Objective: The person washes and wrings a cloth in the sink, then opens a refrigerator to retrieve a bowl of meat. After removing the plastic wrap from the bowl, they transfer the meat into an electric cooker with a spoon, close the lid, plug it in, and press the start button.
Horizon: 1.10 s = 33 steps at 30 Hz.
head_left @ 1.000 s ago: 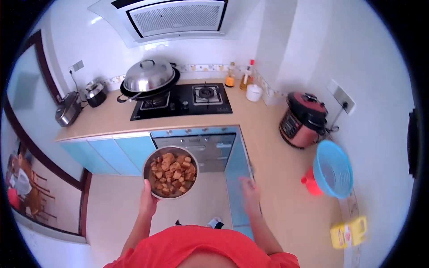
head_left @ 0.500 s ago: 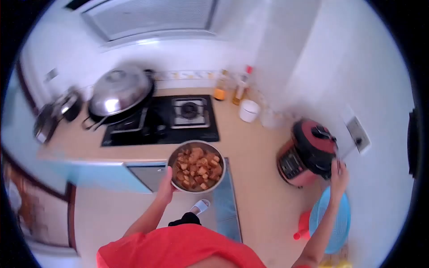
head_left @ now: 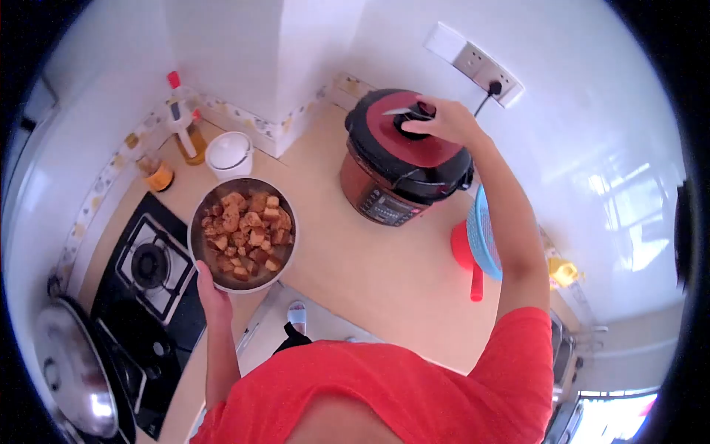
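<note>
Left hand (head_left: 214, 300): clamped on 1 round metal bowl (head_left: 255, 185), 9 o'clock, filled with glossy brown chunks (head_left: 248, 233). Right hand (head_left: 451, 123): fingers and thumb closed round the black lid handle (head_left: 407, 123) of 1 rounded red-and-black cooker (head_left: 399, 170), 1 o'clock. Smooth beige countertop (head_left: 355, 274) beneath cooker. 10 o'clock: 2 see-through bottles (head_left: 190, 142). 8 o'clock: glossy black hob (head_left: 177, 318). Shiny white walls (head_left: 592, 126), patterned border (head_left: 229, 112).

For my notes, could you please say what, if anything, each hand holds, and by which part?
The left hand holds the bowl by its near-left rim; the right hand grips the lid handle of the cooker.
</note>
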### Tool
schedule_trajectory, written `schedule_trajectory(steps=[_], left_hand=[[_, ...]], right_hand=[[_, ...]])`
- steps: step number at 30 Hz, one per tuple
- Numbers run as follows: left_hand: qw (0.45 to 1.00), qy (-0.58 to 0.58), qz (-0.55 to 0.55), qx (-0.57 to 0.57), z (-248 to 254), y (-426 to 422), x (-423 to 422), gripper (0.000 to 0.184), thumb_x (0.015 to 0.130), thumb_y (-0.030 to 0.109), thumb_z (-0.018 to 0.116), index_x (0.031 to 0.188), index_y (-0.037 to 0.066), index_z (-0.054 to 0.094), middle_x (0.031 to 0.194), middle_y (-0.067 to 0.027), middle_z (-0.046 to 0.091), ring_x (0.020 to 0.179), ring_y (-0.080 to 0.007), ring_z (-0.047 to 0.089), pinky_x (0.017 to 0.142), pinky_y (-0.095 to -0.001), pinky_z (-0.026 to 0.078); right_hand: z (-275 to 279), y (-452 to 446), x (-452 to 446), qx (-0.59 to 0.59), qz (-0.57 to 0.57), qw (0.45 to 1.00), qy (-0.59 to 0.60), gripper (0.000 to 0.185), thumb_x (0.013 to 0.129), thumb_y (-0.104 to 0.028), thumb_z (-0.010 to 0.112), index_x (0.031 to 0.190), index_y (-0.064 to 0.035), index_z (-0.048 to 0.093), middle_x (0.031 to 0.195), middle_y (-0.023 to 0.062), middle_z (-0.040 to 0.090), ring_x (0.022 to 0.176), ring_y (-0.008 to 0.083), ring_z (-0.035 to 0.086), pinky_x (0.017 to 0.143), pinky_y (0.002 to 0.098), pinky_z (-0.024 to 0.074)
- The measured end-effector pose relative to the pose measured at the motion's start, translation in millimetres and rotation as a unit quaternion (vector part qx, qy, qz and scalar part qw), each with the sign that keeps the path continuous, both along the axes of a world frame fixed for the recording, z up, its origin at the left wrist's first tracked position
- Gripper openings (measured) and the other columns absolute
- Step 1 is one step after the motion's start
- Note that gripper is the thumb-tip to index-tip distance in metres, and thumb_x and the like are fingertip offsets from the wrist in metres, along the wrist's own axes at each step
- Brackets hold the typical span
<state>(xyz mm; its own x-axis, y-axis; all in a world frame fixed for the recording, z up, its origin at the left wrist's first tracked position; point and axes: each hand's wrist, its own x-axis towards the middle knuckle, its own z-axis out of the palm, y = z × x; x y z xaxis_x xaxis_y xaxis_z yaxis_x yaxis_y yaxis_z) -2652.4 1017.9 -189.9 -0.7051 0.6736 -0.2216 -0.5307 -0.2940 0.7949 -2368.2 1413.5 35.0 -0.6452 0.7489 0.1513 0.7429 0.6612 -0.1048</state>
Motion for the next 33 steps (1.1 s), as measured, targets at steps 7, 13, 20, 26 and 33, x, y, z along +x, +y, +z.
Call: schedule_trajectory(steps=[7, 13, 20, 26, 33], left_hand=[[0.999, -0.008, -0.03, 0.018, -22.0, 7.5, -8.6, 0.054, 0.097, 0.043, 0.037, 0.128, -0.001, 0.043, 0.128, -0.0094, 0.05, 0.117, -0.0181, 0.049, 0.099, -0.0316, 0.037], [1.0, -0.009, -0.023, -0.019, -14.0, 4.5, -5.6, 0.056, 0.097, 0.044, 0.038, 0.13, 0.0, 0.041, 0.131, -0.0094, 0.048, 0.12, -0.0185, 0.047, 0.101, -0.0327, 0.035], [1.0, -0.007, -0.011, -0.006, -1.1, 8.9, 5.0, 0.057, 0.096, 0.044, 0.04, 0.132, 0.0, 0.039, 0.133, -0.0092, 0.047, 0.123, -0.0185, 0.044, 0.104, -0.0331, 0.032], [1.0, -0.011, -0.013, -0.02, 12.7, 21.4, 27.9, 0.056, 0.095, 0.044, 0.042, 0.131, 0.0, 0.04, 0.132, -0.009, 0.049, 0.12, -0.019, 0.047, 0.102, -0.0333, 0.034], [0.999, 0.004, -0.036, 0.017, 30.2, 32.0, 44.6, 0.057, 0.095, 0.042, 0.044, 0.133, 0.0, 0.039, 0.135, -0.0105, 0.045, 0.123, -0.0212, 0.045, 0.102, -0.0345, 0.035]], right_hand=[[6.5, -6.8, -20.7, 0.012, -0.012, 0.999, -0.043, 0.071, 0.067, -0.058, 0.067, 0.115, -0.0062, 0.057, 0.105, 0.0191, 0.063, 0.097, 0.0336, 0.059, 0.085, 0.0379, 0.0446], [32.1, 0.1, 6.2, -0.012, -0.049, 0.992, 0.117, 0.077, 0.067, -0.062, 0.063, 0.117, -0.0038, 0.056, 0.107, 0.0204, 0.063, 0.098, 0.032, 0.06, 0.087, 0.0379, 0.0448], [77.9, -26.9, 119.6, -0.07, -0.16, 0.936, 0.306, 0.052, 0.082, -0.049, 0.054, 0.107, -0.0045, 0.058, 0.082, 0.0056, 0.06, 0.06, 0.0104, 0.046, 0.054, 0.0242, 0.0367], [36.2, -44.1, 235.4, -0.06, -0.261, 0.911, 0.314, 0.051, 0.083, -0.049, 0.053, 0.103, -0.0031, 0.061, 0.088, 0.0085, 0.062, 0.077, 0.0158, 0.053, 0.068, 0.0276, 0.0404], [-54.9, -50.6, 313.1, -0.031, -0.346, 0.918, 0.191, 0.066, 0.077, -0.06, 0.055, 0.111, -0.0032, 0.059, 0.103, 0.0201, 0.063, 0.1, 0.0313, 0.059, 0.087, 0.0366, 0.0424]])
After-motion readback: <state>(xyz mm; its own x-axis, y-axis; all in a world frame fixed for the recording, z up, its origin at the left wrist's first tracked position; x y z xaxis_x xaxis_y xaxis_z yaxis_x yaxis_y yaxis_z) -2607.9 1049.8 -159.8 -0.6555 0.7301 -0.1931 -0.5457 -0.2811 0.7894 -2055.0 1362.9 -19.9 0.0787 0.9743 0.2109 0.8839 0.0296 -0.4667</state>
